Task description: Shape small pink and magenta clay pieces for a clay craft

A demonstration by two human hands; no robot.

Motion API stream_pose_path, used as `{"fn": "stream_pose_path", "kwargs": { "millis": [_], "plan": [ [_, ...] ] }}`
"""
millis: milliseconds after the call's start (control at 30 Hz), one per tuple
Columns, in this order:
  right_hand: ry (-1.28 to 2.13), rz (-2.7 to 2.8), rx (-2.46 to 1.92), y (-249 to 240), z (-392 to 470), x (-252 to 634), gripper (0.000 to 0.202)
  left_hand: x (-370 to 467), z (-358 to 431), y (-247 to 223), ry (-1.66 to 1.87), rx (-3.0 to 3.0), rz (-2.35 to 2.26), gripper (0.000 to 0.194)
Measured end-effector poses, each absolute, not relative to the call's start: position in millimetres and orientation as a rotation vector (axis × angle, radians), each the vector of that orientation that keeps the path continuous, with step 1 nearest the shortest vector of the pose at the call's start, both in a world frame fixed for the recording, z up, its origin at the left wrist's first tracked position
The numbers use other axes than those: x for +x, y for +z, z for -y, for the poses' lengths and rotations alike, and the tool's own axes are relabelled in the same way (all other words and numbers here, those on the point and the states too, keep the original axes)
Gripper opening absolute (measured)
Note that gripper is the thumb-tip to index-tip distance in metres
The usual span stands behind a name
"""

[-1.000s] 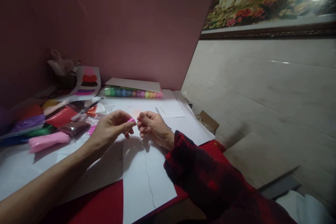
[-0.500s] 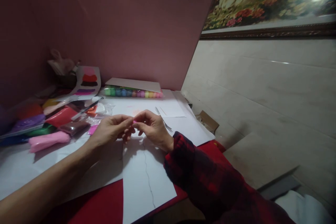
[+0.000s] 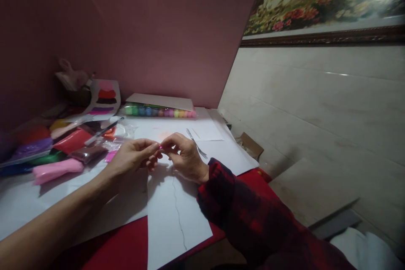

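Between my two hands is a tiny bit of bright pink clay [image 3: 160, 147], mostly covered by fingertips. My left hand [image 3: 134, 155] pinches it from the left, thumb and forefinger closed. From the other side my right hand [image 3: 183, 156] closes its thumb and fingertips on the same bit. Both hands hover over a white sheet of paper [image 3: 171, 219] that bears a wavy pencil line. A lump of bright pink clay [image 3: 110, 156] lies in clear wrapping just left of my left hand.
Packets of coloured clay [image 3: 74, 141] are heaped on the left. A clear pack of coloured balls [image 3: 158, 111] lies at the back. A thin metal tool [image 3: 196, 143] rests right of my hands; an open cardboard box [image 3: 249, 144] stands past the table's right side.
My right thumb and fingers have shifted slightly around the pink bit, which shows a little less. Both hands otherwise stay in place.
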State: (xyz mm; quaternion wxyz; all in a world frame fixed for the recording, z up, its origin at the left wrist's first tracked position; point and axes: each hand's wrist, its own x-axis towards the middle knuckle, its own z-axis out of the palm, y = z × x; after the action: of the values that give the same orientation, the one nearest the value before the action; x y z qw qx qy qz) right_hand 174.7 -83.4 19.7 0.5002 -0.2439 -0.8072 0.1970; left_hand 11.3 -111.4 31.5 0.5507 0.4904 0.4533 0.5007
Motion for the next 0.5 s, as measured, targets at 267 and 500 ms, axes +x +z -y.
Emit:
{"fn": "stream_pose_path", "kwargs": {
  "millis": [267, 500],
  "plan": [
    [1.265, 1.632, -0.621, 22.8, 81.3, 172.6, 0.021, 11.0, 114.1, 33.1, 1.262, 1.304, -1.055, 0.022],
    [2.145, 1.208, -0.555, 30.5, 74.6, 181.2, 0.031, 17.9, 122.0, 41.1, 1.328, 1.499, -1.007, 0.016]
  ]
}}
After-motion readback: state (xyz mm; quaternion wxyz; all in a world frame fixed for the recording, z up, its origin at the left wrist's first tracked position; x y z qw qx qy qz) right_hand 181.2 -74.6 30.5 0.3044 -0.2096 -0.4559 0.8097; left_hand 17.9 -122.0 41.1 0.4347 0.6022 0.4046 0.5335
